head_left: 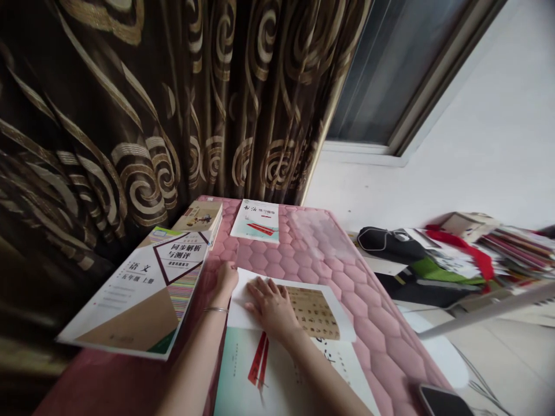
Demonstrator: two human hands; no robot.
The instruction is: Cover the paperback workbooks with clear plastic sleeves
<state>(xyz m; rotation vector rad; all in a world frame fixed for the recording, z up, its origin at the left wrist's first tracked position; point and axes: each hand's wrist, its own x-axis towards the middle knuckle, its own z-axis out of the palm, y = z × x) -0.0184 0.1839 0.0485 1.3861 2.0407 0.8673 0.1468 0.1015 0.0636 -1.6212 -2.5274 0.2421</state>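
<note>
A calligraphy book [234,375] with a pale green and white cover lies on the pink padded table cover in front of me, its cover print upside down. Over its far part lies a white sheet [240,309] with a tan panel of brush writing; I cannot tell whether it is a folded flap or a page. My right hand [273,306] rests flat on this sheet, fingers spread. At the sheet's far left corner is my left hand [227,280], fingers curled together against the edge. A thin bracelet circles the left wrist.
A large workbook [143,289] lies at the left, beside a thick tan book [199,216]. Another calligraphy book [255,221] lies at the table's far end. A phone [444,400] is at the lower right. Papers and a black pouch [385,242] fill a shelf at right.
</note>
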